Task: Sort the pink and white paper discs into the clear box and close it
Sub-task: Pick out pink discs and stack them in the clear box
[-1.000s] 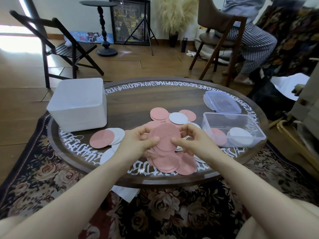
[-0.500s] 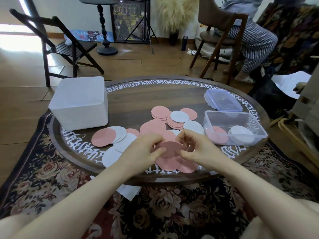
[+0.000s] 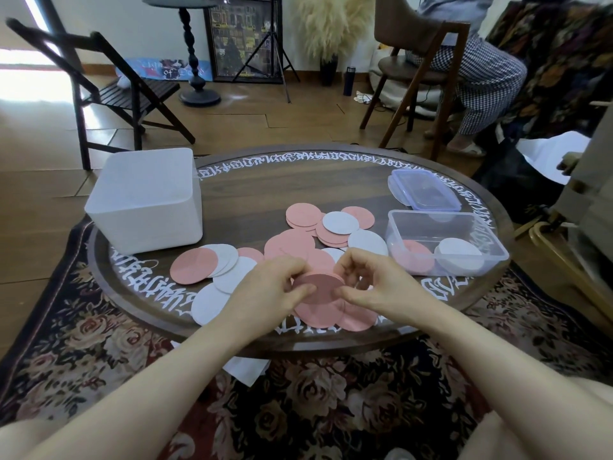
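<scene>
At the centre of the frame, the left hand (image 3: 270,287) and right hand (image 3: 374,283) each have a closed grip on one pink paper disc (image 3: 320,287), pinching its opposite edges just above the scattered pink and white discs (image 3: 331,227) on the round wooden surface (image 3: 282,187). The clear box (image 3: 447,242) sits open at right, pink and white discs inside, its lid (image 3: 423,190) beyond it.

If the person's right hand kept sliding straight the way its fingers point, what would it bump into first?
Probably the left hand: the right hand points leftward across the held pink paper disc, whose opposite edge the left hand grips. Depth is hard to judge.
</scene>
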